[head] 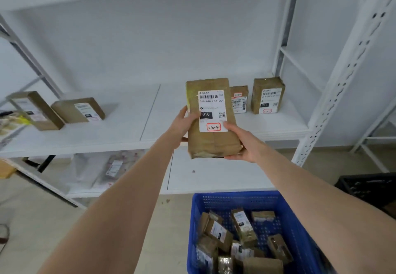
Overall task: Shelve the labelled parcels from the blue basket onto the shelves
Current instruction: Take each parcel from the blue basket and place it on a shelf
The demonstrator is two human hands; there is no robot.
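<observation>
Parcel [211, 119] held up with its label facing out, not shelved yet.
Left hand [182, 127] grips the parcel's left edge and right hand [242, 143] cups its lower right corner. The label faces the camera, probably so the 3-2-4 code can be read. The shelf [107, 132] is just beyond the hands. The blue basket [295, 215] sits below them, still holding more parcels.

Looks like a courier parcel storeroom.
White slotted-steel shelving [334, 93] carrying taped brown parcels [267, 95] with barcode labels and red-boxed handwritten shelf codes; blue plastic basket [300, 220] holding more.
</observation>
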